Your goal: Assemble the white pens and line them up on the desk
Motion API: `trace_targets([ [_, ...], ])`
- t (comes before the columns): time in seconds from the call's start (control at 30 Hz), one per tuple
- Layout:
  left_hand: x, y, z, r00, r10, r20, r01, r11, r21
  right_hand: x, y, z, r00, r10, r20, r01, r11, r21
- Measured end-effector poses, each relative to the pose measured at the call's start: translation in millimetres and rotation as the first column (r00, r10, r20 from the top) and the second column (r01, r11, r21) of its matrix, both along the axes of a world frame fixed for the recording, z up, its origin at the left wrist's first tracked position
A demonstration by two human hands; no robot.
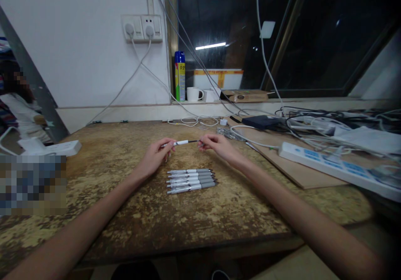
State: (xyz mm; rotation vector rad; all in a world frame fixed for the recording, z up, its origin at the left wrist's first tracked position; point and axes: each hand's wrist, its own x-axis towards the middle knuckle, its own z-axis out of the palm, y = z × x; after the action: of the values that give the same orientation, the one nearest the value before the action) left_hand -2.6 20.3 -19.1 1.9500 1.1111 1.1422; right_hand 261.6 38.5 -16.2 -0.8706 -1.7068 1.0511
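Observation:
My left hand pinches the white barrel of a pen, held level above the worn wooden table. A thin dark refill sticks out of the barrel's right end. The fingers of my right hand are closed at the far end of this refill; a small piece may be between them, too blurred to name. Below and between both hands, several white and grey pens lie side by side in a row on the table, their dark tips to the right.
A white power strip and a brown board lie at right, with tangled cables behind. A clear plastic bag sits beyond my right hand. Another power strip is at left. A mug and spray can stand on the sill.

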Motion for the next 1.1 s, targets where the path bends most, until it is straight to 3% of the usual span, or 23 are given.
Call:
trace_targets([
  [0.37, 7.6, -3.9, 2.1, 0.999, -0.020, 0.026, 0.019, 1.000, 0.015, 4.6, -10.1, 14.5, 1.000, 0.007, -0.019, -0.006, 0.999, 0.048],
  [1.1, 8.5, 1.5, -0.6, 0.996, -0.043, -0.074, 0.045, 0.999, 0.021, 13.4, -1.9, 9.5, 0.999, 0.035, 0.005, -0.035, 0.992, 0.118],
])
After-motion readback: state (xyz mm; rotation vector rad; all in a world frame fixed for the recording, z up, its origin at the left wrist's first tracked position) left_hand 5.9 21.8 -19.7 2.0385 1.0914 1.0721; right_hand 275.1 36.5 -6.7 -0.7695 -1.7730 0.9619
